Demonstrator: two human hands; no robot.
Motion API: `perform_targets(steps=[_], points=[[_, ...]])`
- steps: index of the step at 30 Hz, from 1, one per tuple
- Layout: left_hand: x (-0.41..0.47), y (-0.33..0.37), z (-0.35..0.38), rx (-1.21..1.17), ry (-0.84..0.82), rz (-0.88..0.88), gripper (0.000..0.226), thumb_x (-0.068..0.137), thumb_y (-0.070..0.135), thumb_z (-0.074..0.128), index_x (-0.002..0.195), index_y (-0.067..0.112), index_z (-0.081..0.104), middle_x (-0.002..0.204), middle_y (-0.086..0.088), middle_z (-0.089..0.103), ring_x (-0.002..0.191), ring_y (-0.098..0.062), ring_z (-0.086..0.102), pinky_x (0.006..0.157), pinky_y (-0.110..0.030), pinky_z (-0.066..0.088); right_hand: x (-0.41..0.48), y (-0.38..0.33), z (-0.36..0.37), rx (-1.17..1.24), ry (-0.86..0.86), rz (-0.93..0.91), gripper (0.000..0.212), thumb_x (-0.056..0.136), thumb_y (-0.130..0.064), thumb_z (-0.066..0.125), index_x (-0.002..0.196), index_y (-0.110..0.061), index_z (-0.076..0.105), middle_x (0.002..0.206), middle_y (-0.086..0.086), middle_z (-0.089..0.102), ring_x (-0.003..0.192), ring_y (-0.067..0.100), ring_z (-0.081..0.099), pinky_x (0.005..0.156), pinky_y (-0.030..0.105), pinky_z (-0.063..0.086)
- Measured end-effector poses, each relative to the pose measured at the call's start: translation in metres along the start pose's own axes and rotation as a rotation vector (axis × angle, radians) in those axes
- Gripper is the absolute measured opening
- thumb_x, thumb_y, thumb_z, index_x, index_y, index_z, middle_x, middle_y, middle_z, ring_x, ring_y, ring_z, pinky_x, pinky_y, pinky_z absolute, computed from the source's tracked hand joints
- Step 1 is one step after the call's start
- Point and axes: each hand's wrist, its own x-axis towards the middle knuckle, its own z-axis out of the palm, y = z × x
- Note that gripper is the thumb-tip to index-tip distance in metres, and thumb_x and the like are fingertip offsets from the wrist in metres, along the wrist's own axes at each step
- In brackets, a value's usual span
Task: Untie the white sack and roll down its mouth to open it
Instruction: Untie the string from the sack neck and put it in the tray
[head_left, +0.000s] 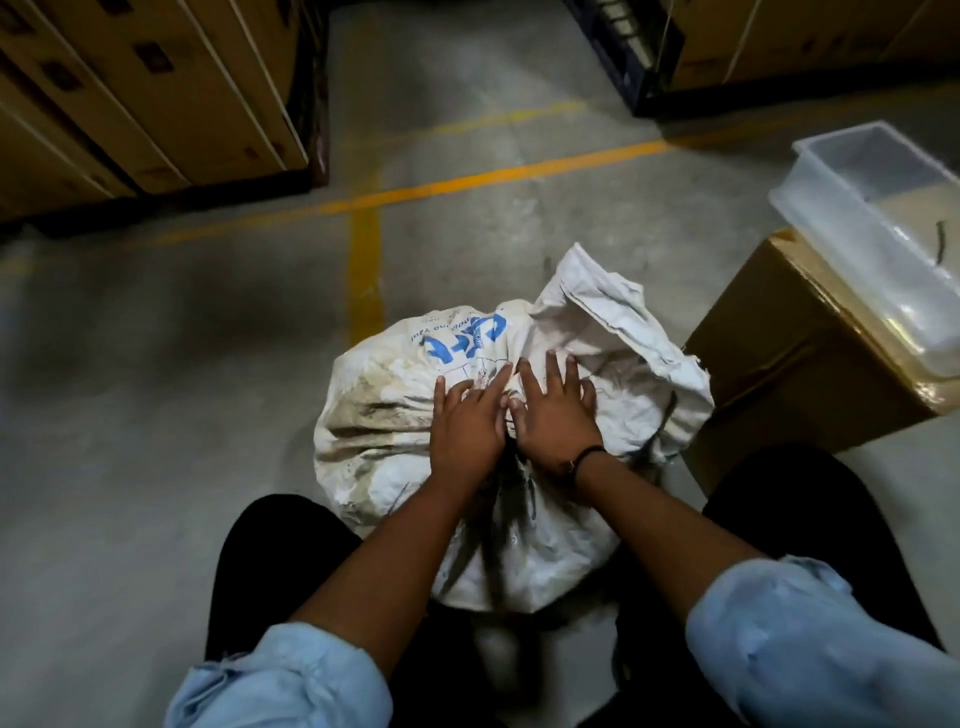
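Note:
A full white woven sack (384, 410) with blue print and brown stains stands on the concrete floor between my knees. Its loose crumpled mouth (613, 322) flops up and to the right. My left hand (465, 426) lies flat on top of the sack with fingers spread. My right hand (556, 415), a dark band at its wrist, rests right beside it, fingers straight and spread over the gathered neck. A dark cord (662, 431) hangs at the sack's right side. The gathered neck under my palms is hidden.
A brown cardboard box (789, 364) stands close to the right of the sack, with a clear plastic bin (872, 234) on top. Stacked cartons on pallets (156, 93) line the far left and far right. Yellow floor lines (366, 260) cross ahead.

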Motion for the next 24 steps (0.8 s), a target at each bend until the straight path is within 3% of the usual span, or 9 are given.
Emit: perform_targets(steps=[3, 7, 12, 16, 18, 21, 24], points=[[-0.025, 0.021, -0.016, -0.045, -0.054, -0.075, 0.062, 0.100, 0.032, 0.040, 0.158, 0.038, 0.021, 0.130, -0.001, 0.066, 0.132, -0.027, 0.047, 0.121, -0.052, 0.018, -0.037, -0.003, -0.017, -0.016, 0.055, -0.007, 0.063, 0.089, -0.045, 0.041, 0.148, -0.030, 0.028, 0.161, 0.009, 0.018, 0.148, 0.036, 0.009, 0.118, 0.056, 0.010], [-0.046, 0.033, -0.040, 0.014, -0.108, -0.034, 0.073, 0.096, 0.025, 0.045, 0.161, 0.028, 0.013, 0.142, -0.008, 0.055, 0.131, -0.030, 0.047, 0.113, -0.043, 0.029, -0.085, -0.022, -0.041, -0.026, 0.165, -0.094, 0.062, 0.080, -0.034, 0.054, 0.140, -0.025, 0.042, 0.150, 0.007, 0.037, 0.140, 0.032, 0.028, 0.114, 0.053, 0.021], [-0.092, 0.027, -0.058, -0.043, -0.112, -0.094, 0.065, 0.095, 0.040, 0.049, 0.155, 0.022, 0.032, 0.141, -0.016, 0.057, 0.129, -0.038, 0.050, 0.111, -0.044, 0.035, -0.130, -0.032, -0.050, 0.182, 0.109, 0.090, 0.059, 0.079, -0.039, 0.059, 0.134, -0.019, 0.047, 0.137, 0.012, 0.044, 0.127, 0.037, 0.040, 0.105, 0.047, 0.037], [-0.113, 0.007, -0.064, -0.034, -0.107, -0.079, 0.065, 0.082, 0.055, 0.043, 0.144, 0.036, 0.045, 0.139, -0.004, 0.061, 0.128, -0.031, 0.055, 0.107, -0.043, 0.043, -0.134, -0.036, -0.049, 0.355, 0.089, 0.072, 0.057, 0.078, -0.033, 0.061, 0.131, -0.015, 0.048, 0.132, 0.017, 0.047, 0.124, 0.038, 0.046, 0.103, 0.044, 0.044], [-0.119, 0.004, -0.071, -0.067, -0.134, -0.114, 0.062, 0.082, 0.048, 0.050, 0.142, 0.036, 0.048, 0.139, -0.004, 0.061, 0.128, -0.032, 0.054, 0.107, -0.044, 0.043, -0.131, -0.030, -0.042, 0.143, 0.125, -0.093, 0.061, 0.081, -0.030, 0.058, 0.139, -0.016, 0.042, 0.141, 0.016, 0.042, 0.130, 0.038, 0.040, 0.107, 0.045, 0.039], [-0.110, -0.003, -0.069, -0.071, -0.176, -0.138, 0.058, 0.088, 0.037, 0.060, 0.144, 0.029, 0.047, 0.145, -0.006, 0.053, 0.134, -0.033, 0.045, 0.113, -0.045, 0.036, -0.103, -0.020, -0.037, -0.375, 0.192, -0.502, 0.075, 0.082, -0.031, 0.057, 0.150, -0.016, 0.029, 0.159, 0.015, 0.023, 0.149, 0.038, 0.012, 0.119, 0.054, 0.015], [-0.093, -0.011, -0.056, -0.121, -0.206, -0.133, 0.056, 0.090, 0.037, 0.061, 0.143, 0.028, 0.047, 0.146, -0.005, 0.051, 0.137, -0.030, 0.042, 0.115, -0.044, 0.033, -0.054, -0.012, -0.042, -0.630, 0.103, -0.615, 0.071, 0.096, -0.041, 0.042, 0.155, -0.016, 0.014, 0.164, 0.014, 0.004, 0.150, 0.038, -0.008, 0.118, 0.060, -0.003]])
